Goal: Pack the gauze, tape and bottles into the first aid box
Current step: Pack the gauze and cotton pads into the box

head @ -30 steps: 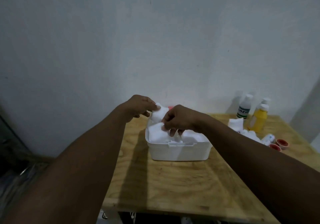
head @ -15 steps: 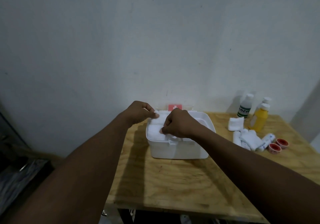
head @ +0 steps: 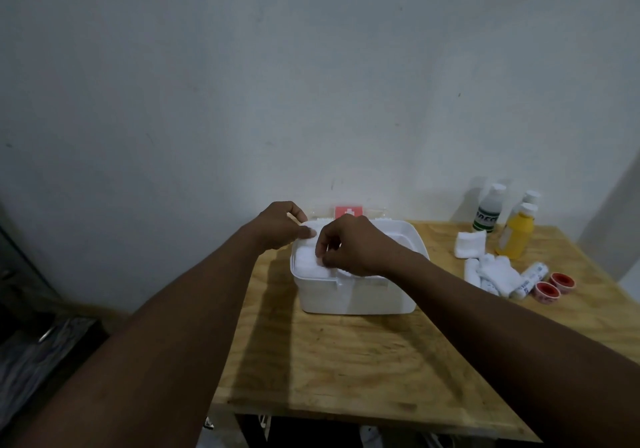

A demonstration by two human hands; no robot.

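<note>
Gauze [head: 309, 263], a folded white pad, lies in the left end of the open first aid box [head: 360, 297], which sits on the wooden table [head: 346, 361] close to the wall [head: 311, 84]. In the head view, the left hand [head: 280, 226] pinches the pad's far edge with curled fingers. The right hand [head: 354, 245] pinches its near side, fingertips bent down. Well to the right of the box stand the bottles [head: 516, 233], with loose gauze rolls [head: 496, 274] and two red tape rolls [head: 547, 291] near them.
</note>
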